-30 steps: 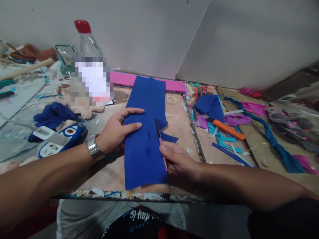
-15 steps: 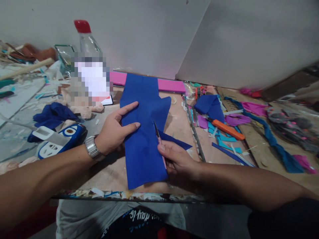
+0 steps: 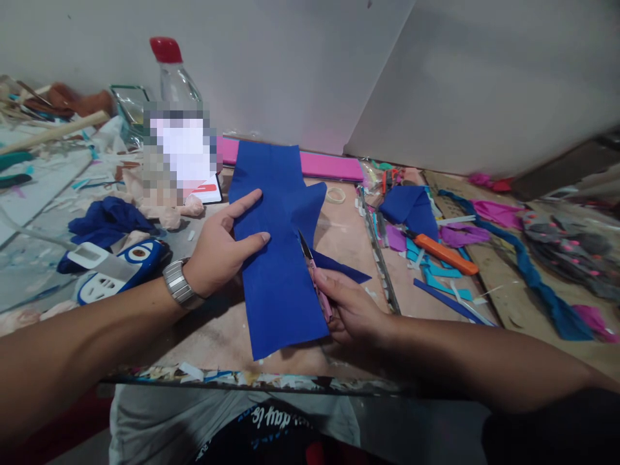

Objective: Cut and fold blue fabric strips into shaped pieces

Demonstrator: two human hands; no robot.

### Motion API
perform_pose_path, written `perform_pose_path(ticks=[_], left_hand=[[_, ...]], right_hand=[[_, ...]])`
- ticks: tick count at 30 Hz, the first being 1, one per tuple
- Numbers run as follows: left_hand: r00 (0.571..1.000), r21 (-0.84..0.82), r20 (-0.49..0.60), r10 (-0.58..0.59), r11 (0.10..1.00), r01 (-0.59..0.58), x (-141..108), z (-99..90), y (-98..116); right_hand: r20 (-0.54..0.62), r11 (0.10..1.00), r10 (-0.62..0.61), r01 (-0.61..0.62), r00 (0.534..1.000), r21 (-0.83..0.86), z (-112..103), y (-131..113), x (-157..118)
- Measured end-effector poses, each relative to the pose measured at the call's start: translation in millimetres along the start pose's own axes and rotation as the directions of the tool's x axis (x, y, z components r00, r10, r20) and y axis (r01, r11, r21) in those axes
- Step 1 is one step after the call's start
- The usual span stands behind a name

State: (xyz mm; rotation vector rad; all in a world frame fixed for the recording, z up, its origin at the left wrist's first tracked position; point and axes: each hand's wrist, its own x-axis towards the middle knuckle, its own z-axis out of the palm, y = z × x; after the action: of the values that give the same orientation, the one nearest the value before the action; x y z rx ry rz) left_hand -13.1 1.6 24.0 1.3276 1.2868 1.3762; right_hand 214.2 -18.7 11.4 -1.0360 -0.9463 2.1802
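A long blue sheet, crepe paper by its look, is held a little above the table, its far end near a pink folded pack. My left hand grips its left edge, thumb and index finger on top, the other fingers hidden underneath. Pink-handled scissors are in my right hand, at the sheet's right side. Their dark blade lies at a cut in the paper, and the handle loops are mostly covered by my fingers. Beside the cut, one flap rises and a pointed blue strip sticks out to the right.
Behind the sheet lies the pink pack. A lit phone leans before a red-capped bottle. At left are crumpled blue paper and a blue-white device. An orange cutter lies among scraps at right.
The scissors and my right hand have shifted slightly, and the blades look a little wider apart. The sheet's far end has moved slightly left, its near edge up. My left hand keeps its grip.
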Motion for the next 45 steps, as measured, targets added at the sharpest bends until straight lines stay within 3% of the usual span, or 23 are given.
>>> perform_pose_path(ticks=[5,11,18,40,45], left_hand=[[1.0,0.002,-0.004,-0.008,1.0,0.008,0,0.8,3],[1.0,0.01,0.007,-0.01,1.0,0.01,0,0.2,1],[1.0,0.001,-0.001,-0.011,1.0,0.011,1,-0.3,2],[1.0,-0.014,0.018,-0.024,1.0,0.024,0,-0.1,3],[0.999,0.014,0.036,-0.003,1.0,0.002,-1,0.4,0]], right_hand=[[-0.024,1.0,0.001,-0.002,1.0,-0.025,1,0,-2],[0.074,0.997,-0.052,0.048,0.996,0.052,9,-7,-4],[0.108,0.998,-0.057,0.058,0.992,-0.009,9,-9,-2],[0.024,0.999,-0.028,0.027,0.999,0.042,8,-4,-4],[0.084,0.999,-0.021,0.017,0.996,0.046,9,-8,-7]])
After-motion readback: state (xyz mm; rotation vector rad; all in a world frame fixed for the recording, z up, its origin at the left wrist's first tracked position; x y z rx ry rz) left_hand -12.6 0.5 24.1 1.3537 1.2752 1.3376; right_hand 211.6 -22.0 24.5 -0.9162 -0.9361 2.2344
